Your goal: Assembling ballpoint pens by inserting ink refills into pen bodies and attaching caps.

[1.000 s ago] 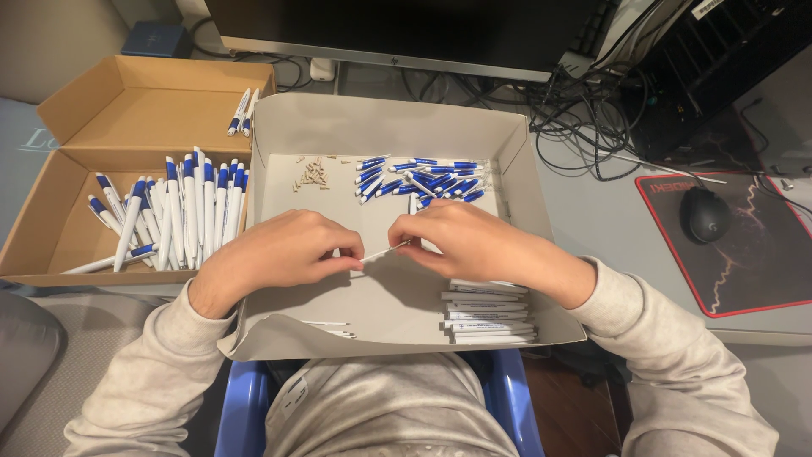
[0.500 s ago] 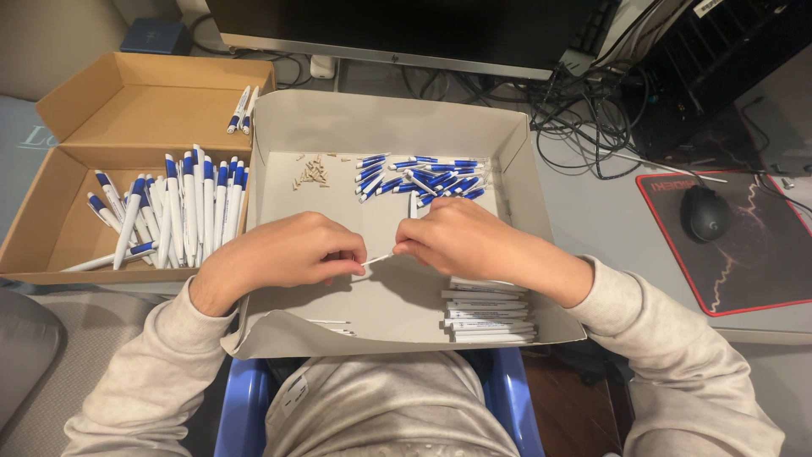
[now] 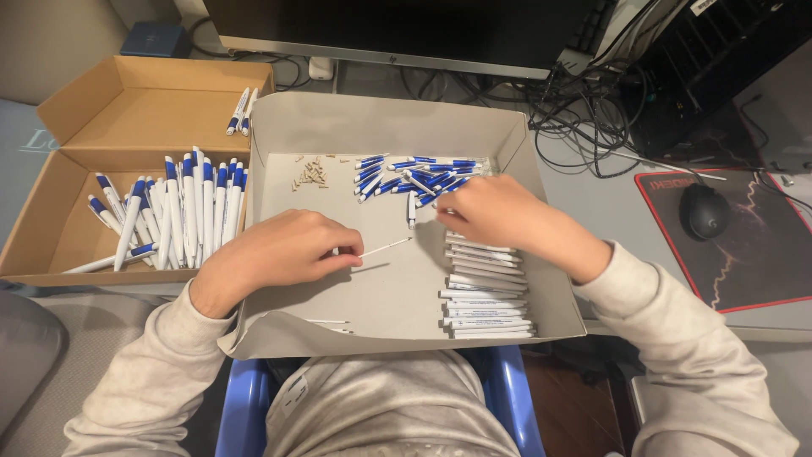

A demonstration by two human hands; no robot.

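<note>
Sitting over a shallow grey cardboard tray [image 3: 385, 127] that fills the middle of the frame, a person in a pale sweatshirt works among pen parts with both bare hands. To the tray's left an open brown cardboard box [image 3: 101, 101] holds a fan of assembled white-and-blue pens [image 3: 173, 211], most lying near upright in the frame with their blue ends toward the top; two more pens [image 3: 239, 112] rest on the flap above them. At the right edge a black computer mouse [image 3: 704, 211] sits on a black mouse pad with a red border [image 3: 761, 271], below a tangle of dark cables [image 3: 592, 110].

Inside the tray, a stack of white pen barrels [image 3: 486, 300] runs down the lower right, each lying left to right. A heap of blue pen pieces [image 3: 414, 178] lies along the upper centre, with a small cluster of tan springs [image 3: 311, 173] just to its left.

The left hand [image 3: 283, 254], curled shut at centre-left, pinches a thin white ink refill [image 3: 385, 247] between thumb and fingertips. The refill's long axis runs nearly level, tilted slightly upward, its free tip pointing toward the right hand. The right hand [image 3: 499, 211], fingers bent downward, rests at the edge of the blue heap, just above the barrel stack; whether it grips anything cannot be told.
</note>
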